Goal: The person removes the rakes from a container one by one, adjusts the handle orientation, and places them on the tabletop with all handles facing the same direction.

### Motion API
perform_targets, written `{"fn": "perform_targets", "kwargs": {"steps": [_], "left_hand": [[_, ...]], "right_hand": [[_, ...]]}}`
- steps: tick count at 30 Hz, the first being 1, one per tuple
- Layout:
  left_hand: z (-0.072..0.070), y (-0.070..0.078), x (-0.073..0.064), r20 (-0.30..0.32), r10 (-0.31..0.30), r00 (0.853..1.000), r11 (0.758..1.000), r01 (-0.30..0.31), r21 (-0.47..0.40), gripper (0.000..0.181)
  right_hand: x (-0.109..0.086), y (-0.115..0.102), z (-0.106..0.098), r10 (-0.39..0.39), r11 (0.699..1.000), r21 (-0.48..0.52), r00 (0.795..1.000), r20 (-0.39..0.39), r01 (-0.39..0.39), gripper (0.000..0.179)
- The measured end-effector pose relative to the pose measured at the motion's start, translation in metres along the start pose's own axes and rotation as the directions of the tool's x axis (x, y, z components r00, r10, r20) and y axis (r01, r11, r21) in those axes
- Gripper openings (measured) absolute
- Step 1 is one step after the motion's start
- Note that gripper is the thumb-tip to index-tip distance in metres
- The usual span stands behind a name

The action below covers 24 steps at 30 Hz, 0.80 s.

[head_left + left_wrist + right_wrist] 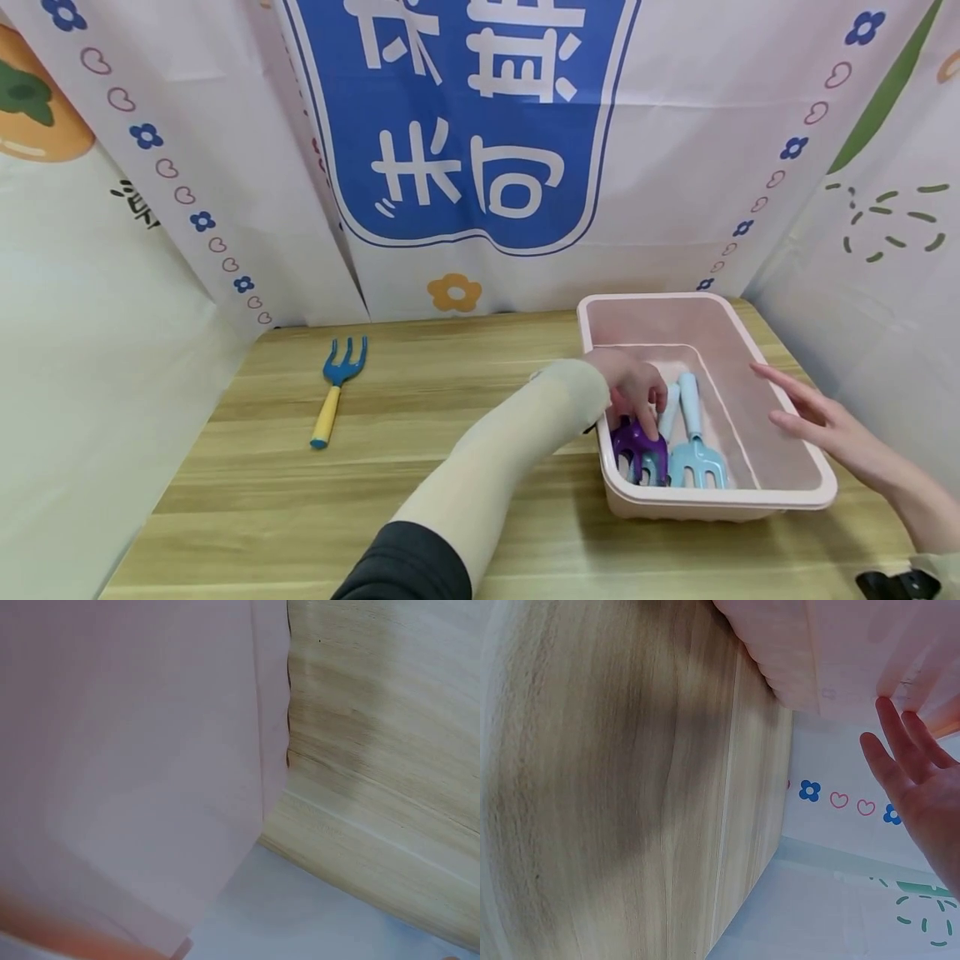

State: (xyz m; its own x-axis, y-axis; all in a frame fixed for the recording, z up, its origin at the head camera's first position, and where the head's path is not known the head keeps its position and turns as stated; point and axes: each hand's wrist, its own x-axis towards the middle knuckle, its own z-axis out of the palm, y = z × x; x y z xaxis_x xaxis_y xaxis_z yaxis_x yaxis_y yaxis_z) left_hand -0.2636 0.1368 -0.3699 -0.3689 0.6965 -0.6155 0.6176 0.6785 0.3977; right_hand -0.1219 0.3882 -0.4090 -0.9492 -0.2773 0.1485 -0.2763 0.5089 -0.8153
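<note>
A pink plastic bin (720,497) stands at the right of the table. My left hand (637,387) reaches into its left side, fingers bent down around the neck of a purple hand fork (639,446); the thumb is hidden. Part of a red handle shows under that hand. Beside the purple fork lies a light blue hand fork (697,458), with a second light blue handle (670,408) next to it. At the bin's right wall, my right hand (828,429) has its fingers extended, the tips at the rim. The right wrist view shows these fingers (900,742) along the outer wall.
A blue hand fork with a yellow handle (327,412) lies on the left of the wooden table (247,492). Printed white cloth (667,183) hangs behind and along both sides. The bin's back end is close to the table's rear edge.
</note>
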Motion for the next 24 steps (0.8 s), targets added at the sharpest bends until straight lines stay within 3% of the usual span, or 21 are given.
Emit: {"fn": "perform_targets", "kwargs": {"steps": [7, 10, 14, 19, 24], "left_hand": [[-0.002, 0.004, -0.007, 0.0, -0.156, 0.988, 0.987, 0.156, -0.04, 0.033], [-0.003, 0.004, -0.007, 0.004, -0.191, 0.982, 0.981, 0.191, -0.017, 0.032], [-0.003, 0.004, -0.006, -0.017, -0.207, 0.978, 0.974, 0.208, 0.086, 0.036], [0.0, 0.003, 0.0, -0.059, -0.205, 0.977, 0.936, 0.213, 0.279, 0.052], [-0.001, 0.002, 0.005, -0.04, -0.232, 0.972, 0.929, 0.233, 0.289, 0.059]], "right_hand": [[-0.001, -0.001, -0.002, 0.016, 1.0, 0.007, 1.0, 0.005, -0.016, 0.062], [-0.001, 0.0, -0.001, 0.003, 1.0, 0.022, 1.0, 0.009, -0.003, 0.062], [-0.001, 0.0, -0.001, -0.01, 1.0, 0.029, 1.0, 0.008, 0.01, 0.062], [-0.002, 0.0, -0.001, 0.014, 1.0, 0.019, 1.0, 0.008, -0.014, 0.062], [-0.001, -0.002, -0.002, 0.009, 1.0, 0.016, 1.0, 0.006, -0.009, 0.061]]}}
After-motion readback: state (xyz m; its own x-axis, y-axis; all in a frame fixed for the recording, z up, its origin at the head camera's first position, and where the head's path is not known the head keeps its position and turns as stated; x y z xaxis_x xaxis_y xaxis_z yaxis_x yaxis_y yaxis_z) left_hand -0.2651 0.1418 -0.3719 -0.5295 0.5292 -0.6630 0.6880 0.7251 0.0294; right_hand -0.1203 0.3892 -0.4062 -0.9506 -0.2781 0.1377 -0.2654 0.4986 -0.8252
